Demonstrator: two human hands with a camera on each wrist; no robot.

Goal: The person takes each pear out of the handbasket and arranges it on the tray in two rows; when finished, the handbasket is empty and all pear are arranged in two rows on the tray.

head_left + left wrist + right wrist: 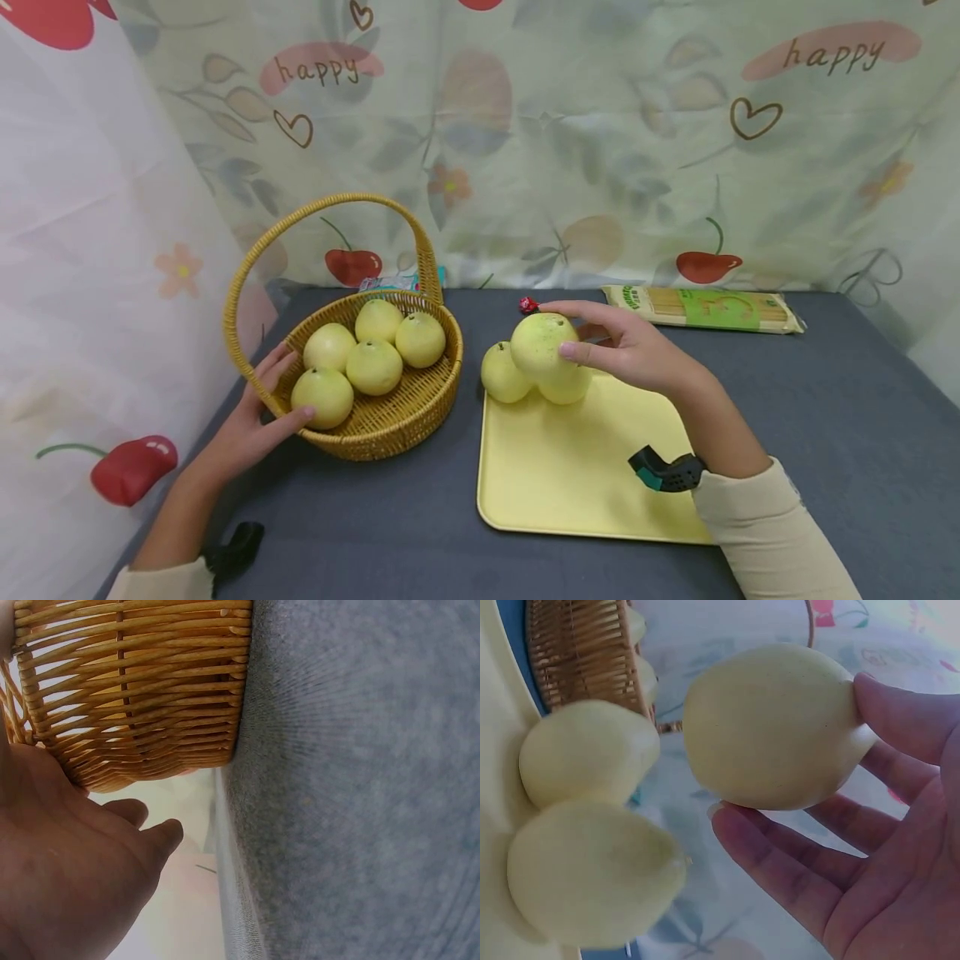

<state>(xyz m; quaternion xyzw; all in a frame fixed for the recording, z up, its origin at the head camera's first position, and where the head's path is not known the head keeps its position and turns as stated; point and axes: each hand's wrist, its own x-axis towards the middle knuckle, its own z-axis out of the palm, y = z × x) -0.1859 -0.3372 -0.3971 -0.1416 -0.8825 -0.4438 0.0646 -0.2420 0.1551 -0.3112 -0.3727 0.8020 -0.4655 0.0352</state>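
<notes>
My right hand [633,342] pinches a round pale yellow pear [543,346] between thumb and fingers. It hangs over the far left corner of a yellow tray [570,483], overlapping another pear [564,385] there. Beside that one sits one more pear [504,373]. In the right wrist view the held pear [772,727] is apart from the two others. A handled wicker basket [408,421] stands to the left with several pears [373,367] inside. At its left rim my left hand [251,429] holds on, thumb hooked over the edge near the closest pear, some fingers extended outside the wall.
A pack of noodles [705,308] lies at the back right, near the patterned curtain. Behind the tray is a small red-wrapped item [528,305]. A clear and blue packet [401,282] shows behind the basket. Grey cloth [360,533] covers the table.
</notes>
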